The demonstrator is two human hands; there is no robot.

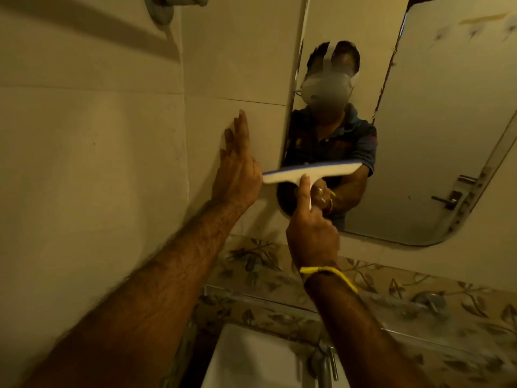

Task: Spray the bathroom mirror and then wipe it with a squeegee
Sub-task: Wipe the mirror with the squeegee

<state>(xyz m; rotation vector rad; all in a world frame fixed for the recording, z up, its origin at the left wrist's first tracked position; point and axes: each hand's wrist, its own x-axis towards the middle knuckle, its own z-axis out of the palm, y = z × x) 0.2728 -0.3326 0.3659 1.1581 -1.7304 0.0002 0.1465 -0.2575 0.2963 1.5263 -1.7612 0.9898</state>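
Note:
A white squeegee (310, 172) with a blue blade edge lies across the lower left part of the wall mirror (419, 130). My right hand (310, 233) is shut on its handle, index finger stretched up the handle toward the blade. My left hand (237, 169) rests flat on the beige tiled wall just left of the mirror, fingers spread, holding nothing. The mirror reflects a person in a dark shirt and a door. No spray bottle is in view.
A white sink basin (251, 359) with a metal tap (324, 365) sits below. A leaf-patterned tile band (391, 287) and a glass shelf with a metal bracket (428, 301) run under the mirror. A grey fixture (165, 7) hangs at the top left.

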